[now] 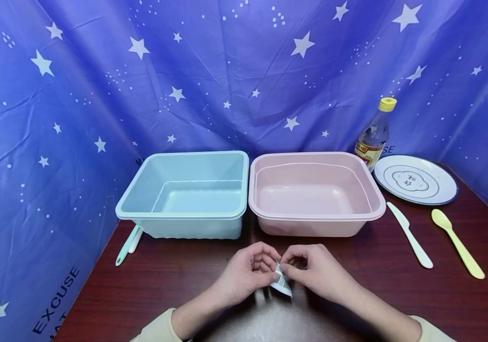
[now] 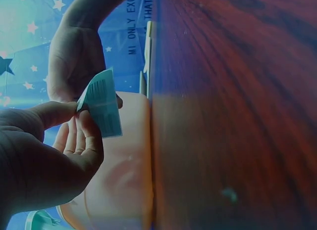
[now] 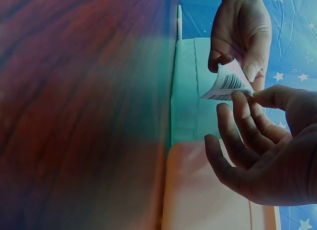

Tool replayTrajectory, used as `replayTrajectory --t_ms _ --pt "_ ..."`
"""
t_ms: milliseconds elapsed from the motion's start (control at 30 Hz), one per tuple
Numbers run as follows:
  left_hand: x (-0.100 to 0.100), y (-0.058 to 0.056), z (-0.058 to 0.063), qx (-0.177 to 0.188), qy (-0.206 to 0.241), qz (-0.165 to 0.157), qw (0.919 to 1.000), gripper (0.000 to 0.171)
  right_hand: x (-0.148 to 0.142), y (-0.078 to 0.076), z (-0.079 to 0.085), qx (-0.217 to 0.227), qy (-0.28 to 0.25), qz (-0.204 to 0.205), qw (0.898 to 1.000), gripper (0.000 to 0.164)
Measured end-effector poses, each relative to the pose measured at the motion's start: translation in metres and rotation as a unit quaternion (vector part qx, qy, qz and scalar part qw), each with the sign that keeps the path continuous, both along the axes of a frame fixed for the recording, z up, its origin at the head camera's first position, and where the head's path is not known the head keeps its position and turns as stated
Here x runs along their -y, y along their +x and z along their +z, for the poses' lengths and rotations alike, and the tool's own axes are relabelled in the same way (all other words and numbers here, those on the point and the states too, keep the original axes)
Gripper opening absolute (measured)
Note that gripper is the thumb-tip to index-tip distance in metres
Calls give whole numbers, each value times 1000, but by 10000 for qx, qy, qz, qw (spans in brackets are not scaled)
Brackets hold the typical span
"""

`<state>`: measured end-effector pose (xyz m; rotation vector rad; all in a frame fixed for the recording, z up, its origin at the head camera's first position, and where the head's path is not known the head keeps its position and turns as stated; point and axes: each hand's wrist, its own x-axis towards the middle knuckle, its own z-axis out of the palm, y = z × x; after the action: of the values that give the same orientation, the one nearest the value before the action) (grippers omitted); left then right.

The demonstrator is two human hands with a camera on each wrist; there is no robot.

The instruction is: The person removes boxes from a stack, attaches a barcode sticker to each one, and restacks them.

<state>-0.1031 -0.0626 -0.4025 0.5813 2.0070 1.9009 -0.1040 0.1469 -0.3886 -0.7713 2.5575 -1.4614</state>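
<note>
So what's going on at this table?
A person's left hand and right hand are both pinching a small white paper tag with printed bars. Beyond it, a blue basin and a pink basin stand side by side. A plate, knife and spoon lie to the right.

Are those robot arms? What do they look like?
No, they're a person's. The left hand and right hand are ungloved, each with a thumb and fingers. The left sleeve and right sleeve are pale cream, ending partway along the forearm. I see no cables or markings.
</note>
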Motion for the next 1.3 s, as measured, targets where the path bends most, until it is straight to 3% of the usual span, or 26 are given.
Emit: replayTrajectory --t_ms 300,733,1300 --pt "1 -1 0 106 -85 0 9999 34 -6 -3 3 -95 246 -120 9996 20" --pt "4 -2 2 406 -407 268 9980 43 -17 -9 13 -304 435 -350 9980 20" --pt "6 -1 1 391 -904 382 9944 43 -26 -12 24 -463 602 -564 9955 22"
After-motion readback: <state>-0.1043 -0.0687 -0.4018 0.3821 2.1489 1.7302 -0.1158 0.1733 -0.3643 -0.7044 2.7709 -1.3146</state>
